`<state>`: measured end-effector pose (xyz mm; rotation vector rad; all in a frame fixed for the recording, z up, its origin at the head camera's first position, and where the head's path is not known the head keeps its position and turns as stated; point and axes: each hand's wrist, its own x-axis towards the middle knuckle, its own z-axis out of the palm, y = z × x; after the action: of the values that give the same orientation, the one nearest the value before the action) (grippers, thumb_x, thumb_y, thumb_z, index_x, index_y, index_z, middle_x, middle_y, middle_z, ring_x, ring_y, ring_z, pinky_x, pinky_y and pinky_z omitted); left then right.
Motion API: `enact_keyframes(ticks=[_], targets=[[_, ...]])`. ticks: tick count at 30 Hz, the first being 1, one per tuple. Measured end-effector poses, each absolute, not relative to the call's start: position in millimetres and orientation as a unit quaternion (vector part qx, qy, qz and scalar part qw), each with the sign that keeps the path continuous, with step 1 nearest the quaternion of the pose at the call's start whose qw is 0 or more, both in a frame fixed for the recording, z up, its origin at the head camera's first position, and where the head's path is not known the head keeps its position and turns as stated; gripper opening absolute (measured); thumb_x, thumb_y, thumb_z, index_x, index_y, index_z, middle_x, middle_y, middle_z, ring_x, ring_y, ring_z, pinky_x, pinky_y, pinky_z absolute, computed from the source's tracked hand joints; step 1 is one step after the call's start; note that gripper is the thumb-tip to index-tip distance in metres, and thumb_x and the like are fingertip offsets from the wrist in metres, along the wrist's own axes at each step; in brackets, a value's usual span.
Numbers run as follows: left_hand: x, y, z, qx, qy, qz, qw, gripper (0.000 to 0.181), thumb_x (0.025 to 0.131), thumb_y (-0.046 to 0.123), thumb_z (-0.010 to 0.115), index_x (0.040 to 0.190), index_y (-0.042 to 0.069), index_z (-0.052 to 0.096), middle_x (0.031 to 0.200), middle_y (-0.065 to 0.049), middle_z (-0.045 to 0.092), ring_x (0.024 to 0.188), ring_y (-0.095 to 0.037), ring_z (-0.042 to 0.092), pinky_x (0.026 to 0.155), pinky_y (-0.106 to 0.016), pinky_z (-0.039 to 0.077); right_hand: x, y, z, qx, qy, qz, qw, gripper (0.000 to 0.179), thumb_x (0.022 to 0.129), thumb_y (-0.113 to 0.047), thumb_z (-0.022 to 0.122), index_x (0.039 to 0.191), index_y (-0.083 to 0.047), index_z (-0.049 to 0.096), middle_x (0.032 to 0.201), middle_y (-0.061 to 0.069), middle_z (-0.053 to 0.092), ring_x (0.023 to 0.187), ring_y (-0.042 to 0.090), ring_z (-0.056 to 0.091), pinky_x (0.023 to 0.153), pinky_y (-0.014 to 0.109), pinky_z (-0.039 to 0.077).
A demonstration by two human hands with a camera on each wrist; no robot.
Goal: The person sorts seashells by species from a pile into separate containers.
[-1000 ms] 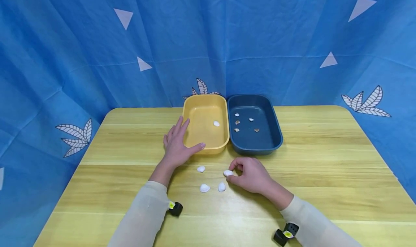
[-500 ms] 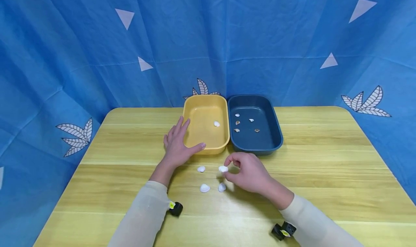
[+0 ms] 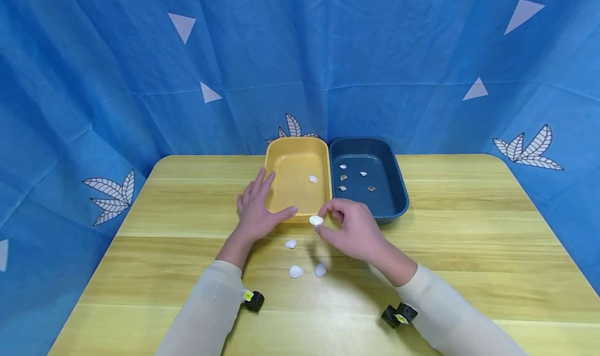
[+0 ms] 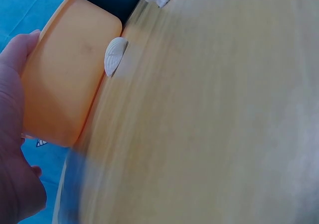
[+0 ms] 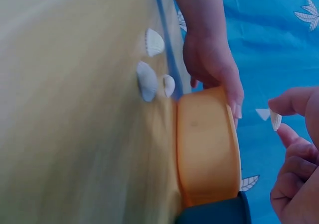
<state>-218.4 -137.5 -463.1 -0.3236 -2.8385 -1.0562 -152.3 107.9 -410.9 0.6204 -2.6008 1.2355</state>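
In the head view my right hand (image 3: 353,231) pinches a white seashell (image 3: 316,220) between thumb and index finger, held up at the front rim of the yellow tray (image 3: 299,210). My left hand (image 3: 257,210) rests against the tray's front left corner, fingers spread along its side and thumb on the front rim. One white seashell (image 3: 313,179) lies inside that tray. On the table in front are three more: one white shell (image 3: 290,244) nearest the tray, another white shell (image 3: 296,271) and a third white shell (image 3: 321,270). The right wrist view shows the pinched shell (image 5: 275,120) edge-on.
A dark blue tray (image 3: 398,210) stands against the yellow one on its right, with several small brown and white shells in it. Both are at the back of the wooden table (image 3: 469,241). A blue patterned curtain (image 3: 375,59) hangs behind.
My right hand has lifted the shell off the table and carried it forward and slightly left to the yellow tray's front rim. The left hand has stayed in place.
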Motion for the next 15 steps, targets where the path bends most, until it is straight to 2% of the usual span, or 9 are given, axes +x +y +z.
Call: enact_keyframes(ticks=[15], targets=[[-218, -138, -464, -0.108, -0.933, -0.341, 0.045, 0.106, 0.076, 0.072, 0.069, 0.161, 0.027, 0.024, 0.167, 0.007, 0.002, 0.148, -0.039, 0.01, 0.11, -0.068, -0.003, -189, 99, -399, 0.159, -0.874, 0.442, 0.123, 0.018, 0.082, -0.019, 0.084, 0.093, -0.013, 0.071, 0.061, 0.0, 0.036, 0.056, 0.02, 0.039, 0.054, 0.035, 0.028]])
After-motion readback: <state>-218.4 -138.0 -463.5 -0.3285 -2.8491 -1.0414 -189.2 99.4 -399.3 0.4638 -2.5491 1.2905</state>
